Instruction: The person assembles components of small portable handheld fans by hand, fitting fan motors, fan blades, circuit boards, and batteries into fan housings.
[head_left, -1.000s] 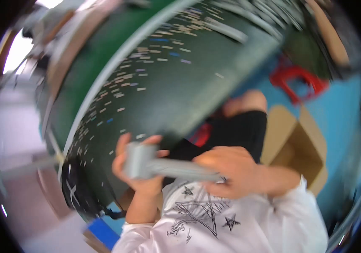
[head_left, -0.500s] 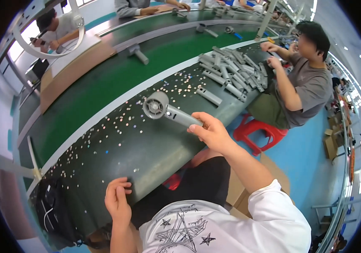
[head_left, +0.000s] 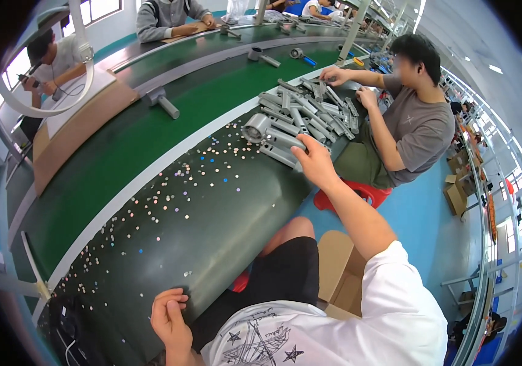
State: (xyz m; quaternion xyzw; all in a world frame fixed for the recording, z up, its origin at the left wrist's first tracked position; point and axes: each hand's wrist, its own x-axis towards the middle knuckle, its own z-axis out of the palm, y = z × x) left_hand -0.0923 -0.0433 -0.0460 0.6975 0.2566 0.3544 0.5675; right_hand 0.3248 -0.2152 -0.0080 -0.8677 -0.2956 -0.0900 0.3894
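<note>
My right hand [head_left: 317, 160] is closed around the handle end of a grey hair dryer body [head_left: 282, 136]. Its round head, with a ringed opening, points away to the left, just over the dark table. Beneath and beside it lies a loose grey handle tube [head_left: 280, 156], partly covered. Right behind is a heap of similar grey tubes [head_left: 316, 110]. Down at the near left, my left hand [head_left: 171, 318] rests at the table's edge with fingers loosely bent and nothing in them.
Small coloured round bits [head_left: 175, 183] are scattered over the dark tabletop [head_left: 230, 226]. Beyond a white strip runs a green conveyor [head_left: 121, 155] carrying grey dryer bodies [head_left: 164, 104]. A co-worker [head_left: 416, 116] sits at the right on a red stool [head_left: 358, 194]. An open carton [head_left: 340, 268] stands beside my leg.
My right hand has carried the hair dryer body away and to the right, from over the open tabletop to beside the heap. My left hand stays near the edge. The view has shifted.
</note>
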